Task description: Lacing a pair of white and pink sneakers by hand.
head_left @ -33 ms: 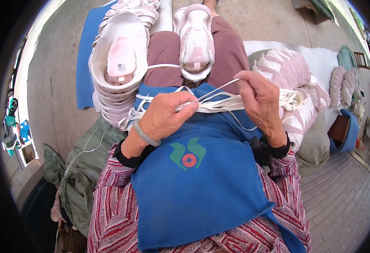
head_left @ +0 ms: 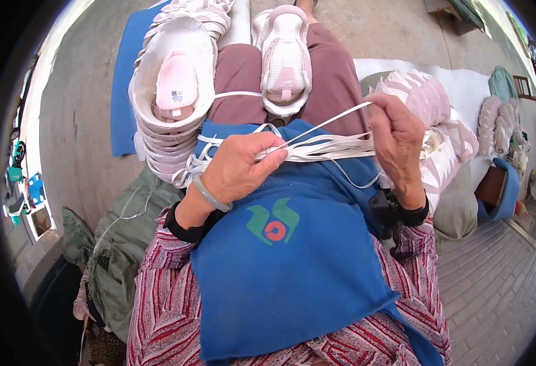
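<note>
A white shoelace (head_left: 326, 124) runs taut between my two hands above my lap. My left hand (head_left: 237, 161), with a pale bangle (head_left: 210, 194) at the wrist, pinches it between thumb and forefinger. At its other end my right hand (head_left: 396, 143), raised a little higher, grips it in closed fingers. Below lies a bundle of white laces (head_left: 323, 149) across my blue apron (head_left: 292, 268). Just beyond, a pink and white shoe upper (head_left: 286, 67) rests between my knees. Left of it a nested stack of shoe uppers (head_left: 170, 146) has a pink insole (head_left: 177, 82) in its top one.
More pink and white uppers (head_left: 417, 100) are heaped on my right, on white sheeting (head_left: 469, 91). A green-grey sack (head_left: 118, 244) slumps at lower left. A blue container (head_left: 503, 195) stands at far right, near the paved strip (head_left: 494, 268).
My right hand has moved right and slightly up, drawing a longer stretch of the shoelace out from my left hand. The left hand has stayed in place.
</note>
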Available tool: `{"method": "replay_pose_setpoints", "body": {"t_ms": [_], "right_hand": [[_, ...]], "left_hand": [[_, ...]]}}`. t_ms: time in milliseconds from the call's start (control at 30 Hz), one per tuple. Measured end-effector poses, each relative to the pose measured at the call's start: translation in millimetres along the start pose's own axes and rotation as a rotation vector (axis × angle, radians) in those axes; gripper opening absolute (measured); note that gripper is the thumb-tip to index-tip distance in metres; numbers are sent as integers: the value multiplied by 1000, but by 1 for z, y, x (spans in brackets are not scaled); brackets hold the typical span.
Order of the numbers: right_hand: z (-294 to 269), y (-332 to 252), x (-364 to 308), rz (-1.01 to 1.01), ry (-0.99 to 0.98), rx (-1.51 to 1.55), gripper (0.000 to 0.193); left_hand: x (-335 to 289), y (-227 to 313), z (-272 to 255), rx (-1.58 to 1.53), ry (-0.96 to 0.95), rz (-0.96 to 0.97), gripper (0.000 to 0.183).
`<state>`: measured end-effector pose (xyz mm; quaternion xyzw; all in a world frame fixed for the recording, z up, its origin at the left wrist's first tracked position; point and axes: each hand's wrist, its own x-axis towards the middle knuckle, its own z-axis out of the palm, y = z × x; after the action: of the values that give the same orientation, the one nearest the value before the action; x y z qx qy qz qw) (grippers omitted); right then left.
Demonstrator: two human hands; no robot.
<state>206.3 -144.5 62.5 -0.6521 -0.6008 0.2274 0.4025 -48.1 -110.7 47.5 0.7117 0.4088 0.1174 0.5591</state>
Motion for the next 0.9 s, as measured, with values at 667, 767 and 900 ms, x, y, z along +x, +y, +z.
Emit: {"method": "replay_pose_setpoints", "body": {"t_ms": [667, 767, 900], "right_hand": [[-23, -66, 70, -32, -45, 1191, 17], [-9, -94, 77, -202, -428, 1368, 28], [-8, -98, 85, -272, -477, 1429, 36]], "left_hand": [[2, 6, -8, 123, 200, 301, 56], [22, 38, -25, -31, 282, 434, 52], [23, 59, -57, -198, -165, 414, 28]]}}
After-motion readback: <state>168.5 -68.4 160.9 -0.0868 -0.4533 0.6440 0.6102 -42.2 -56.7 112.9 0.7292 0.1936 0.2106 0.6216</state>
